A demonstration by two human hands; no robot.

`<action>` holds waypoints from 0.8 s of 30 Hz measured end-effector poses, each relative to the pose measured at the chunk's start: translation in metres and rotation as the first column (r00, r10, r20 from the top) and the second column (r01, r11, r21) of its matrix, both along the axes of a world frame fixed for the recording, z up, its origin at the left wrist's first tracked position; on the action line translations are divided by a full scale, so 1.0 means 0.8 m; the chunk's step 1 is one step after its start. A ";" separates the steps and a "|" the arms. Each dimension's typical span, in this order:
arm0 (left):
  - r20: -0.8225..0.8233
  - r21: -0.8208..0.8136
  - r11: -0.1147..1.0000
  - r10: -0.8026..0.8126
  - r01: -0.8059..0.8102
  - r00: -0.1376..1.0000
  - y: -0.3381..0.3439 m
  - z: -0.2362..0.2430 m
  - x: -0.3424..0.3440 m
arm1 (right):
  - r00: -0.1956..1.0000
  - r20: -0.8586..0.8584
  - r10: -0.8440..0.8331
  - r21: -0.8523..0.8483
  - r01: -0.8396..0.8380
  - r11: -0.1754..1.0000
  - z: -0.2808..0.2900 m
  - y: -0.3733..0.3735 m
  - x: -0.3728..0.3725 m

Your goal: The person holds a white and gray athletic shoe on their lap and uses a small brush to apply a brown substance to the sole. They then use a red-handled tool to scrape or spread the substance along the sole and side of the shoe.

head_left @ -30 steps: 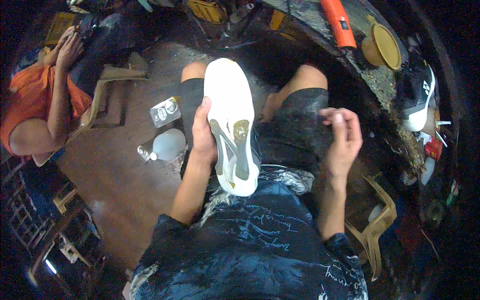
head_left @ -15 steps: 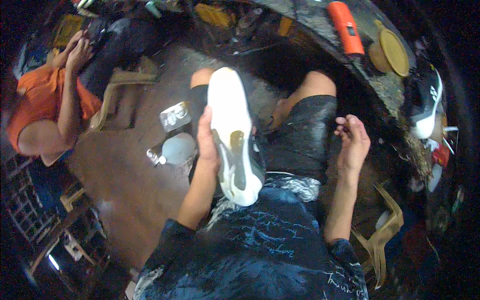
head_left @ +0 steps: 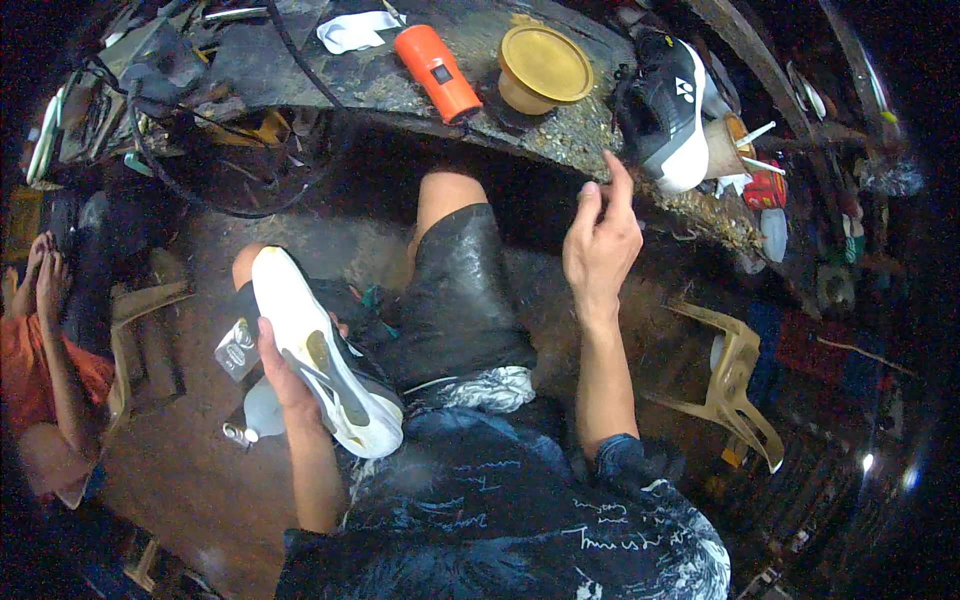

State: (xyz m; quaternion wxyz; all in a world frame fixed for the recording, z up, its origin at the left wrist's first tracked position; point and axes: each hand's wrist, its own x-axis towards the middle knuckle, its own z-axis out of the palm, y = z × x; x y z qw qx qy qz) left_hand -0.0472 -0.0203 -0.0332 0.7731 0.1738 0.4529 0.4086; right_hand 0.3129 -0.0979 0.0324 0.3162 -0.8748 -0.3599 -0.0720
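Note:
My left hand (head_left: 288, 375) grips a shoe (head_left: 300, 310) around its middle, over my lap, with the white and grey sole facing up. Its dark upper is mostly hidden beneath. My right hand (head_left: 603, 240) is raised near the edge of the workbench, fingers apart and holding nothing. Just beyond its fingertips stands a second shoe, a black and white sports shoe (head_left: 672, 115), on the bench. Left of that shoe are a yellow-lidded tub (head_left: 547, 65) and an orange cylinder (head_left: 438, 75) lying on its side.
The cluttered workbench (head_left: 340, 85) runs across the far side, with a black cable (head_left: 150, 170) looping off it. A container with white sticks (head_left: 728, 145) and a red can (head_left: 765, 188) stand at right. Plastic chair (head_left: 735, 365) at right; person in orange (head_left: 60, 360) at left.
My view has swung right toward the bench. The right hand has moved forward and up toward the black and white shoe, its fingers stretching out. My left hand still holds the other shoe.

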 end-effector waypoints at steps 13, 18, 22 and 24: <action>-0.002 -0.080 0.990 0.118 -0.118 0.993 -0.008 -0.015 0.000 | 0.970 0.169 0.172 -0.366 -0.101 0.925 -0.005 -0.021 0.051; 0.078 -0.009 0.996 0.084 -0.084 0.993 -0.013 -0.001 0.018 | 0.977 0.053 0.206 -0.274 -0.184 0.944 -0.007 -0.023 0.065; 0.082 0.119 0.992 0.025 -0.034 0.996 -0.011 0.009 0.029 | 0.987 0.022 0.157 -0.367 -0.138 0.920 0.000 -0.025 0.075; 0.035 0.152 0.988 0.022 -0.027 0.999 -0.009 0.013 0.029 | 0.985 -0.058 0.160 -0.271 -0.170 0.947 0.005 -0.030 0.073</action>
